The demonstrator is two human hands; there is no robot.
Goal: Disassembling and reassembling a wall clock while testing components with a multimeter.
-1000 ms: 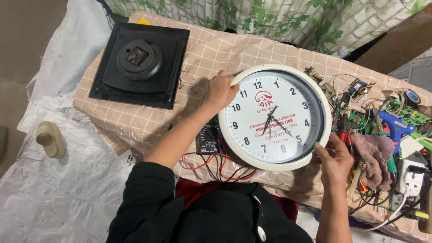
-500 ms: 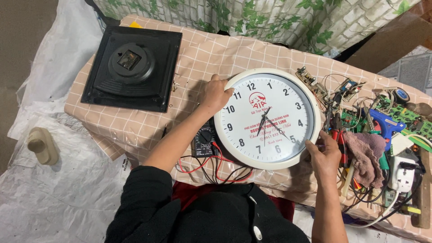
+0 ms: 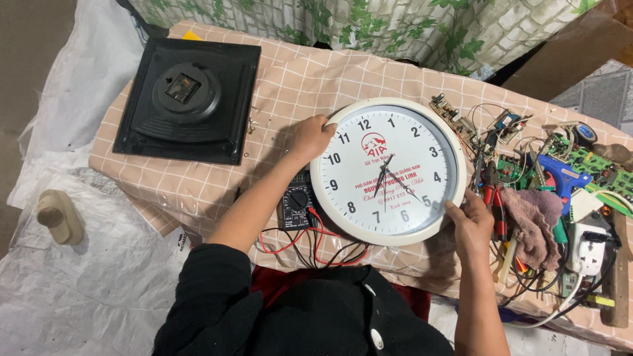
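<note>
Round white plastic clock (image 3: 388, 171), glossy glass face, gripped at rim by both hands (image 3: 310, 136).

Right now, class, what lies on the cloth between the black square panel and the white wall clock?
In the head view, only the left hand gripping the white wall clock; up to the black square panel there is otherwise checked cloth.

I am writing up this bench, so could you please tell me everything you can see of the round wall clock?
The wall clock is round, with a cream rim that looks plastic, a white dial, black numerals, thin dark hands and red and dark print in the middle. It faces up above the checked cloth, face towards the camera. The left hand grips its upper left rim; the right hand grips its lower right rim. Its lower left edge covers part of a black multimeter with red and black leads.
</note>
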